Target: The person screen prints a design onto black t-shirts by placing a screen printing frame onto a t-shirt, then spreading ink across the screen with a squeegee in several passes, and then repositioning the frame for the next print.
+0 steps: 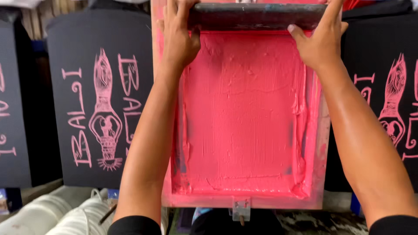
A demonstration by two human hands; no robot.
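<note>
Both hands clasp a squeegee (pixel 257 16), a long dark bar lying crosswise at the far end of a screen (pixel 244 117). The left hand (pixel 178 37) wraps the bar's left end, fingers over the top and thumb tucked under its near edge, so the grip is clenched on the squeegee. The right hand (pixel 320 41) takes the right end the same way, thumb pressed along the near edge, fingers curled over the far side; this grip is clenched on the bar too. Both forearms stretch forward over the screen's sides, black sleeves showing at the bottom of the view.

The screen is a rectangular frame, its mesh covered in thick pink ink (pixel 241 126) spread in streaks, with ridges piled along the left, right and near edges. The frame's rim is smeared pink as well. A small metal clamp (pixel 241 209) sits at the middle of the near rim.

To the left, just beside the screen, hangs a black shirt (pixel 87 100) on a platen, printed with a pink figure and lettering. Another printed black shirt (pixel 387 100) lies to the right, partly behind the right forearm. White hoses (pixel 56 215) lie at the lower left.
</note>
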